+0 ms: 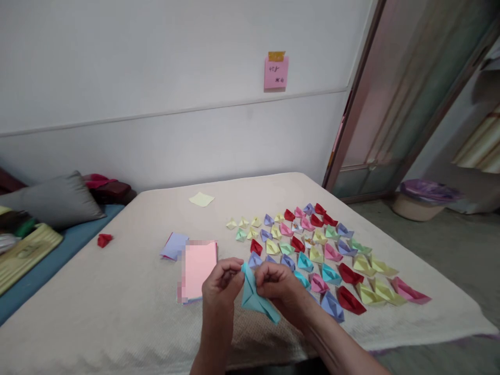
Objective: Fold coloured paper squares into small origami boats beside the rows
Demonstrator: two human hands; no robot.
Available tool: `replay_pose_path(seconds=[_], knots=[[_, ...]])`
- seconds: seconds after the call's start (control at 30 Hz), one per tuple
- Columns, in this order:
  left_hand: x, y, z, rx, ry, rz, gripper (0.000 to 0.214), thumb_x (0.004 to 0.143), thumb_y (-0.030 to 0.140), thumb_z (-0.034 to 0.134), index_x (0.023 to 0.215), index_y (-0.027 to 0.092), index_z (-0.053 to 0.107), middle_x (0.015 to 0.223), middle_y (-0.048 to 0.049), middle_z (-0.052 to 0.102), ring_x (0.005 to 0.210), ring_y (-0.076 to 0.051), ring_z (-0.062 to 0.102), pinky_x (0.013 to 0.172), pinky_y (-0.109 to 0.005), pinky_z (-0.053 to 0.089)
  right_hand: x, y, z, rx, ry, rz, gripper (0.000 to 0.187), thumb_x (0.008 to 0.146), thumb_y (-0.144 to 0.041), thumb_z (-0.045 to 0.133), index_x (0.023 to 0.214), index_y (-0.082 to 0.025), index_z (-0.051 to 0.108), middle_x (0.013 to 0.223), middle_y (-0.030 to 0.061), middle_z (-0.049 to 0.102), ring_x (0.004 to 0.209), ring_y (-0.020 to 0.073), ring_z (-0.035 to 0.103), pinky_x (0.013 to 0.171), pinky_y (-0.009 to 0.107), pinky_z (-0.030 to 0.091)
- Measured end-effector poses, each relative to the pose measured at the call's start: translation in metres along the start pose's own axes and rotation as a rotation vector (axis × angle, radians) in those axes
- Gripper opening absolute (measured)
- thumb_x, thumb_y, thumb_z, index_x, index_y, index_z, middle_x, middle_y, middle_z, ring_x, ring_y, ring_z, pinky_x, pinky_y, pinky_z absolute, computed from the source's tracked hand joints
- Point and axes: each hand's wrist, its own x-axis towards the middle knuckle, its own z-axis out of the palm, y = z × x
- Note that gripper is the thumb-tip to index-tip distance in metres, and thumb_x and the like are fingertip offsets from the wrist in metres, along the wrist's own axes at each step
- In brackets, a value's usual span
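Observation:
A light turquoise piece of folded paper (255,298) is held in the air between my two hands, over the front edge of the covered table. My left hand (223,281) pinches its upper left corner between thumb and fingers. On the paper's right side, my right hand (278,284) is closed with thumb and fingertips on a fold. Creases and layered flaps show on the paper, and one end points down to the right. Just left of my left hand lies a stack of pink paper (200,271). Behind and right of my right hand stand rows of small folded paper boats (305,261) in several colours.
Purple sheets (174,246) lie left of the pink stack. A pale yellow sheet (201,199) rests farther back, and a crumpled red paper piece (104,239) sits far left. A grey cushion (58,200) is beyond the left edge. A lined bin (424,200) stands on the floor at right.

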Motion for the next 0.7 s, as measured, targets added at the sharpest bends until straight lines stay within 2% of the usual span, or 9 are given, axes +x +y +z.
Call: replay_pose_path(seconds=[0.13, 0.27, 0.4, 0.5, 0.7], knots=[[-0.0004, -0.0017, -0.0024, 0.076, -0.040, 0.073, 0.004, 0.074, 0.016, 0.065, 0.078, 0.018, 0.065, 0.096, -0.0041, 0.064, 0.086, -0.017, 0.058, 0.073, -0.024, 0.044, -0.0002, -0.0001, 0.0004, 0.019, -0.004, 0.006, 0.014, 0.054, -0.004, 0.072, 0.060, -0.015, 0.066, 0.056, -0.0021, 0.061, 0.050, 0.0080, 0.048, 0.049, 0.020, 0.031], [-0.0011, -0.0005, -0.0025, 0.081, -0.041, 0.066, 0.004, 0.076, 0.017, 0.063, 0.078, 0.019, 0.067, 0.092, -0.0032, 0.065, 0.087, -0.017, 0.058, 0.074, -0.024, 0.044, -0.0005, -0.0006, 0.0017, 0.023, 0.001, 0.011, 0.014, 0.055, -0.004, 0.072, 0.061, -0.015, 0.066, 0.055, -0.0021, 0.061, 0.049, 0.0078, 0.048, 0.048, 0.020, 0.031], [-0.0009, 0.0010, -0.0019, 0.094, -0.017, -0.043, 0.007, 0.077, 0.021, 0.062, 0.079, 0.017, 0.068, 0.076, -0.0011, 0.064, 0.074, -0.014, 0.055, 0.066, -0.023, 0.042, -0.0002, -0.0008, 0.0016, 0.024, 0.003, 0.011, 0.013, 0.054, -0.004, 0.072, 0.060, -0.015, 0.066, 0.055, -0.0021, 0.061, 0.048, 0.0076, 0.047, 0.048, 0.020, 0.031], [0.0000, -0.0012, -0.0015, 0.025, -0.009, -0.139, 0.006, 0.074, 0.021, 0.065, 0.076, 0.016, 0.067, 0.066, 0.0013, 0.061, 0.062, -0.011, 0.051, 0.059, -0.022, 0.040, 0.0003, -0.0006, 0.0010, 0.020, 0.002, 0.025, 0.013, 0.054, -0.005, 0.072, 0.060, -0.015, 0.066, 0.054, -0.0021, 0.061, 0.048, 0.0078, 0.047, 0.048, 0.020, 0.030], [0.0025, -0.0011, 0.0013, -0.114, 0.033, -0.205, 0.014, 0.065, 0.012, 0.067, 0.076, 0.017, 0.061, 0.064, 0.0037, 0.059, 0.058, -0.009, 0.051, 0.055, -0.019, 0.037, 0.0018, 0.0016, -0.0011, -0.025, 0.014, 0.051, 0.014, 0.051, -0.005, 0.072, 0.059, -0.015, 0.066, 0.052, -0.0035, 0.058, 0.048, 0.0072, 0.045, 0.047, 0.020, 0.028]])
